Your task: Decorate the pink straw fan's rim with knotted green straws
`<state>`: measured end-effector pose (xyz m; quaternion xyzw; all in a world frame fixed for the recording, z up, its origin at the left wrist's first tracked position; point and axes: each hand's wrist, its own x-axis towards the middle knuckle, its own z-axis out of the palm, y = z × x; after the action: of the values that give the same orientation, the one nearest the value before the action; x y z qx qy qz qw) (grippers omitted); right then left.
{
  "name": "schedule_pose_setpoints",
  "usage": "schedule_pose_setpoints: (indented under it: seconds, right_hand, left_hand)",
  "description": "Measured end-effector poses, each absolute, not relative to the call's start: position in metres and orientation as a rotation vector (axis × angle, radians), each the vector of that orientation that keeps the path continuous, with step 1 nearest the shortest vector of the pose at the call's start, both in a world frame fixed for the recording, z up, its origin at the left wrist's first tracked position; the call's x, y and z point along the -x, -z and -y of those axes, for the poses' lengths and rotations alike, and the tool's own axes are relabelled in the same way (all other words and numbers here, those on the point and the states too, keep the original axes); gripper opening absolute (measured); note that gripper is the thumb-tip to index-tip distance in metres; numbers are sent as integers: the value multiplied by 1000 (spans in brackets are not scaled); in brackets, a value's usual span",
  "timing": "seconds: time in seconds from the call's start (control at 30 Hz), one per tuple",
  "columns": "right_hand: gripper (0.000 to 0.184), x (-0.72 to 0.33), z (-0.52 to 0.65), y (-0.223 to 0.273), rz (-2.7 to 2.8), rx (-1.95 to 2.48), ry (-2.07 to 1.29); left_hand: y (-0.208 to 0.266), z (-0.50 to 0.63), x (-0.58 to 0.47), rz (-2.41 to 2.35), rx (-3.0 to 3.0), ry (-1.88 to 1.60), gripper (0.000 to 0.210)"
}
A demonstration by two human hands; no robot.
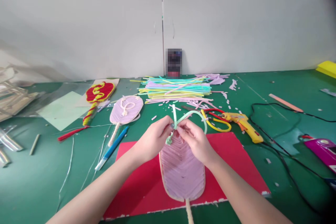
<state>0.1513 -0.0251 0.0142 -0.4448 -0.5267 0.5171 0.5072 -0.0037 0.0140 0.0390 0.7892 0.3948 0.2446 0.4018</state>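
Observation:
Both hands meet over the top of a lilac fan (182,175) that lies on a red board (231,161), its pale handle pointing toward me. A mint-green pipe cleaner (193,112) is pinched between my left hand (157,134) and my right hand (195,138). One end stands straight up, and the rest bends in a loop out to the right. A small curled green knot (169,140) hangs just below my left fingertips. The fingers are closed, and the spot where the strands cross is partly hidden by them.
A pile of pastel pipe cleaners (178,89) lies at the back. To the right are scissors (217,124), a yellow glue gun (243,124) and black cords. A second lilac fan (126,110), a red-and-yellow fan (99,92) and a blue pen (112,148) lie left.

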Motion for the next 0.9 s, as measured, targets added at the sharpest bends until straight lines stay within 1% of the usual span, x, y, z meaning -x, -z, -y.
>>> schedule_pose_setpoints:
  seconds: [0.2,0.37,0.57,0.73,0.9]
  right_hand:
    - [11,-152,25,-17,1196,951,-1372]
    - [11,-153,24,-17,1171,918,-1408]
    - [12,-154,24,-16,1231,992,-1333]
    - [12,-152,27,-14,1372,1061,-1238]
    - [13,-151,28,-13,1381,1084,-1215]
  left_hand:
    - [-40,-16,6,-783,-1736,-601,19]
    - [-38,-16,6,-743,-1687,-617,18]
    - [-42,-16,8,-861,-1859,-593,22]
    - [-43,-18,8,-984,-2033,-563,20]
    - [-35,-17,5,-1023,-2022,-624,22]
